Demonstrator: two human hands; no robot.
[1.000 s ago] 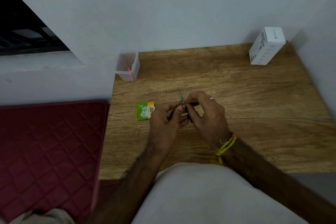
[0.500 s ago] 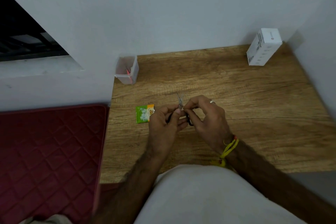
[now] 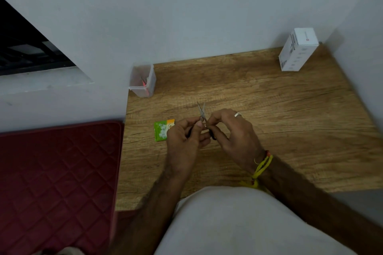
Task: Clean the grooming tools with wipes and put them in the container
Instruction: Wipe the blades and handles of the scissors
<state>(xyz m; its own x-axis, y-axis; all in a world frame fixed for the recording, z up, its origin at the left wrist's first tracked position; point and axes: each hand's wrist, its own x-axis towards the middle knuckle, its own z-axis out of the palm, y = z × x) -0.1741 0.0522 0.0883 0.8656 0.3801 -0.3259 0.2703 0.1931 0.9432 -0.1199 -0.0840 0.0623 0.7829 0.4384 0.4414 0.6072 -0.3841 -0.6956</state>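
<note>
Small metal scissors (image 3: 201, 111) with dark handles stick up between my two hands over the wooden table (image 3: 269, 114), blades slightly parted and pointing away from me. My left hand (image 3: 184, 138) grips the handle end, thumb near the pivot. My right hand (image 3: 230, 132) pinches the scissors just below the blades; whether a wipe is between its fingers I cannot tell. A green and orange wipe sachet (image 3: 163, 130) lies flat just left of my left hand. The clear plastic container (image 3: 143, 80) stands at the table's back left corner with a red-tipped tool inside.
A white carton (image 3: 297, 49) stands at the table's back right corner, near the side wall. A dark red quilted mat (image 3: 56, 182) lies left of the table. My light-clothed lap (image 3: 238, 223) covers the table's near edge.
Both hands have stayed together on the scissors with only small finger shifts. The view has tipped slightly, so everything sits a little lower in frame.
</note>
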